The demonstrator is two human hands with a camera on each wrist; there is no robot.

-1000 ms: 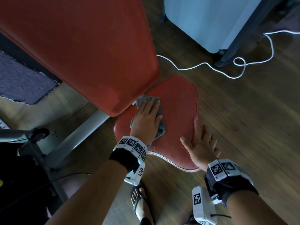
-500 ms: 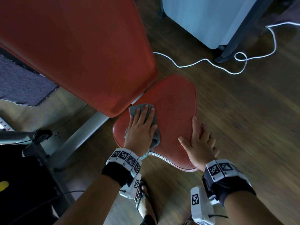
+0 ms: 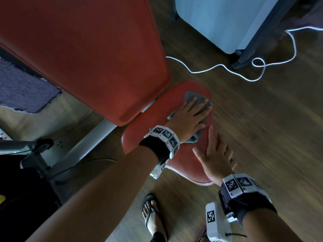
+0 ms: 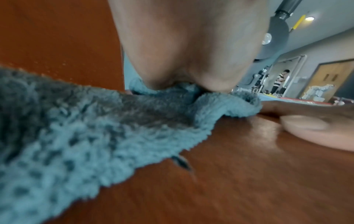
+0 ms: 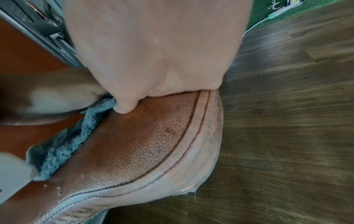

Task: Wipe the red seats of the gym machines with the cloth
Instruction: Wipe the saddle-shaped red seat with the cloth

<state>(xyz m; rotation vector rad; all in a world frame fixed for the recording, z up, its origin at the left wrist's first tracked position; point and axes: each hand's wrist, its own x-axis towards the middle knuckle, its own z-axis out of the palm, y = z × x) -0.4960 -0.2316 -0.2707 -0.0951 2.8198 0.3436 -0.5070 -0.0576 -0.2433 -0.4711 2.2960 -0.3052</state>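
While the left hand lies flat with its fingers straight and spread on the grey cloth, it presses that cloth onto the red seat. The cloth sits at the seat's far end, bunched under the palm, with a corner sticking out past the fingertips and a fold trailing back by the wrist. Just beside that fold, the right hand rests on the seat's near right edge, fingers straight and together along the rim, thumb apart on the leather, holding nothing. From the right wrist view the leather is pebbled, with a dark stitched seam running round its edge (the rim looks worn and paler). To the left of the left hand a large red back pad slopes over the seat's end, carried on a grey metal frame. Beyond the fingertips, a white cable loops over the dark wood-plank floor toward a pale blue panel. A purple mat lies far left. Below the wrists a sandalled foot stands on the planks.
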